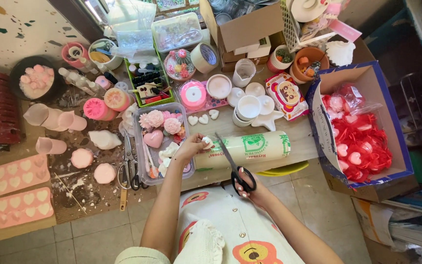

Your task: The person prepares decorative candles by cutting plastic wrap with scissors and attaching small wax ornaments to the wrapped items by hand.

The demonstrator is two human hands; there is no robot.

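Note:
My left hand [191, 146] pinches a small white piece [206, 142] at the left end of a roll of clear wrap with green print [250, 149], which lies across the table's front edge. My right hand [250, 188] grips black-handled scissors [233, 164]; their blades point up and left toward the small white piece. Just left of my left hand sits a clear plastic tray [140, 146] with pink and white flower and heart shapes in it.
A blue-edged cardboard box [391, 117] of red and pink wrapped hearts stands at the right. Pink heart moulds [20, 190], pink cups, a second pair of scissors [130, 166], white dishes [250, 105], tape rolls and boxes crowd the table. A tiled floor lies below.

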